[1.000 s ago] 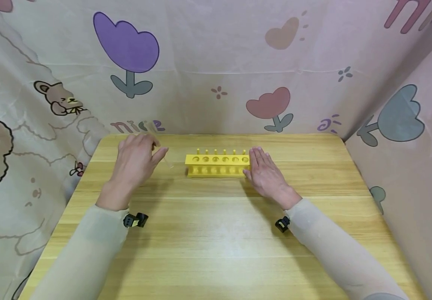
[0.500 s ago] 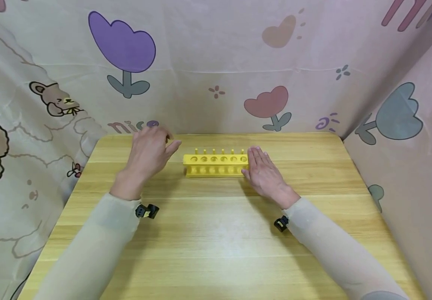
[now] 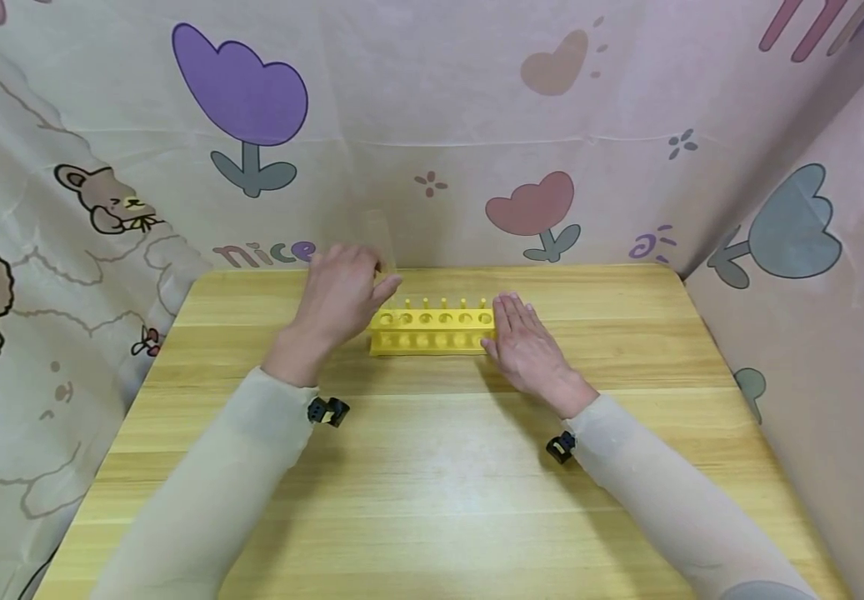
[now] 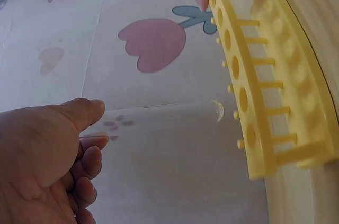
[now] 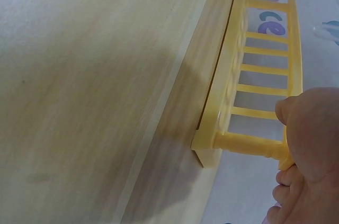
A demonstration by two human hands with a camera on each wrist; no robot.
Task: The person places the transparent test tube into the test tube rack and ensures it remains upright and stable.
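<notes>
My left hand [image 3: 342, 292] pinches a clear test tube [image 4: 164, 115] between thumb and forefinger; its other fingers are curled. In the head view the tube's upper part [image 3: 379, 237] stands above the hand, slightly tilted. Its far end is close to the left end of a yellow test tube rack [image 3: 432, 320], and the left wrist view shows a gap between them. At the rack's right end rests my right hand [image 3: 532, 354], fingers straight along the end and thumb at the front. No tube shows in the rack's holes. The right fingers are partly hidden in the right wrist view.
The rack stands towards the back of a wooden table [image 3: 446, 483]. Behind the table and along both sides hangs a printed curtain [image 3: 402, 100]. Upright pegs line the rack's rear edge.
My left hand has moved right with the test tube, from the table's left part to the rack's left end. The right hand and the rack have stayed in place.
</notes>
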